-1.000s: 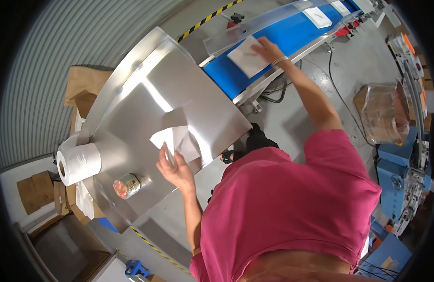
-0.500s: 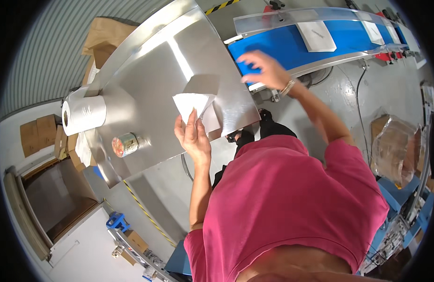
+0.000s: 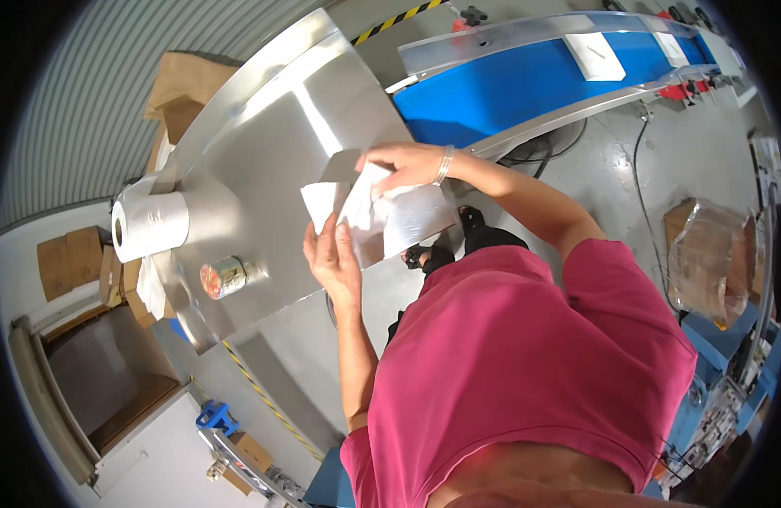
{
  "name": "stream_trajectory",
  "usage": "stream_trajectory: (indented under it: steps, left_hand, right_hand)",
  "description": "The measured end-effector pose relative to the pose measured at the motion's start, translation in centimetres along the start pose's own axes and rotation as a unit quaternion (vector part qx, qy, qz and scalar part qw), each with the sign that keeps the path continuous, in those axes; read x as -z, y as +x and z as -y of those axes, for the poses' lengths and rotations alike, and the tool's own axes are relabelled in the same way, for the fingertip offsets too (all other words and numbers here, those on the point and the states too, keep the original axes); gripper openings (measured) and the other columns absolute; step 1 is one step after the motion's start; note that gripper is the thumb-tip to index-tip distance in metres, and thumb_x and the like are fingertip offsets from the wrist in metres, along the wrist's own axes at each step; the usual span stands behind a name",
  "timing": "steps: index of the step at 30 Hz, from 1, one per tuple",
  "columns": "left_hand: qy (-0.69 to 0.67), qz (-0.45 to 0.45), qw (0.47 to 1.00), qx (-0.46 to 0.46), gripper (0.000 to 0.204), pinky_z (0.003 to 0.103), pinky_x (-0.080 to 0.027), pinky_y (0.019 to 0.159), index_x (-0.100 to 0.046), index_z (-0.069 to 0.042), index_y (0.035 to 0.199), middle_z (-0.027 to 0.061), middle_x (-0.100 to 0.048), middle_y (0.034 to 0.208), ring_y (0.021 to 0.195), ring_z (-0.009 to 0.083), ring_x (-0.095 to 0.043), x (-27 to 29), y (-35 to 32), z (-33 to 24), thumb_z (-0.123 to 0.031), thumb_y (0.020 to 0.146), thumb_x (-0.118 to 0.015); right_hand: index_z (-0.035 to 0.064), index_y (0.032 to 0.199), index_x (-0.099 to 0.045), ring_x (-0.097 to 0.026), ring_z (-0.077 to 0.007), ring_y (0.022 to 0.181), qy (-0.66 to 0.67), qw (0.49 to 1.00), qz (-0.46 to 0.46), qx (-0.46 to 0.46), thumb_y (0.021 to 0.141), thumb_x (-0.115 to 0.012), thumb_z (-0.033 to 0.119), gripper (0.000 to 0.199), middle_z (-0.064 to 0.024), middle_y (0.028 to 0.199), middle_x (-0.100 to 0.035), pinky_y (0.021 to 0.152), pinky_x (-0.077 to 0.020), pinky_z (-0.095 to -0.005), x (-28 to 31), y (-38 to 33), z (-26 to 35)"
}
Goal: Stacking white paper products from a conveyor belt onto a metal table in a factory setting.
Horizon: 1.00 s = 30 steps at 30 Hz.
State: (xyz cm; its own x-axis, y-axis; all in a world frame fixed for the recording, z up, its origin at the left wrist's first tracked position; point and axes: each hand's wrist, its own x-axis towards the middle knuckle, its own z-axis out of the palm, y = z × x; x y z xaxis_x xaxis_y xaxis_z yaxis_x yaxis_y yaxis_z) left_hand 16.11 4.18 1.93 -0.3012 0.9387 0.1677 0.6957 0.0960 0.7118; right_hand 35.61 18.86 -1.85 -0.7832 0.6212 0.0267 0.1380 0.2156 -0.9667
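Above the near edge of the shiny metal table [image 3: 255, 169], white folded paper pieces are between my two hands. My left hand [image 3: 331, 262] is closed on them from below, its thumb and fingers upright. One white folded piece [image 3: 322, 200] fans out to the left above its fingers. My right hand [image 3: 403, 162] reaches in from the right, fingers bent over the upper part of another white paper piece [image 3: 362, 206] and pinching it. Whether these are sheets or flat packets, I cannot tell. Part of the paper is hidden under my right hand.
A blue conveyor belt [image 3: 483, 93] beyond the table carries flat white packets [image 3: 595, 57]. On the table's left are a large white roll [image 3: 157, 225] and a small cylindrical container [image 3: 223, 278]. An open cardboard box [image 3: 183, 114] stands behind. Cables [image 3: 640, 161] hang beneath the belt.
My right hand has come from the belt's near end to the paper at my left hand and taken hold of it. Packets on the belt have moved right.
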Motion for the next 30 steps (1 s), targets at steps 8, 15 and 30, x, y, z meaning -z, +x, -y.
stream_trajectory:
  steps: [8,15,30]
  left_hand:
    - [0.061,-0.045,0.997,0.01,0.05,0.041,-0.048,0.086,-0.05,-0.013,0.13,0.0178,-0.053,0.116,0.104,0.0343,-0.055,0.3,1.1,-0.1,0.001,0.083,-0.057]
    - [0.061,-0.058,0.996,-0.022,0.049,0.036,-0.048,0.082,-0.054,-0.019,0.127,0.0137,-0.054,0.111,0.098,0.0281,-0.056,-0.2,1.2,0.6,0.004,0.083,-0.056]
    - [0.008,-0.04,0.999,-0.01,0.04,0.033,-0.047,0.079,-0.066,-0.017,0.112,0.0108,-0.052,0.102,0.089,0.0219,-0.054,0.3,-0.6,0.9,0.007,0.082,-0.056]
  right_hand:
    - [0.0013,0.102,-0.057,-0.059,-0.0322,0.083,-0.127,0.888,-0.394,-0.197,0.084,-0.065,0.043,0.046,-0.0187,0.096,-0.063,0.076,-0.0469,-0.0378,13.3,-9.7,-7.7]
    - [0.0038,0.124,-0.051,-0.057,-0.0321,0.107,-0.493,0.752,-0.425,-0.101,0.08,-0.07,0.031,0.054,-0.0171,0.117,-0.059,0.088,-0.0471,-0.0405,14.6,-11.1,-6.0]
    - [0.0116,0.113,-0.052,-0.054,-0.0206,0.099,-0.044,0.998,0.007,0.037,0.07,-0.077,0.015,0.05,-0.0029,0.114,-0.054,0.082,-0.0481,-0.0355,-2.0,2.9,3.3]
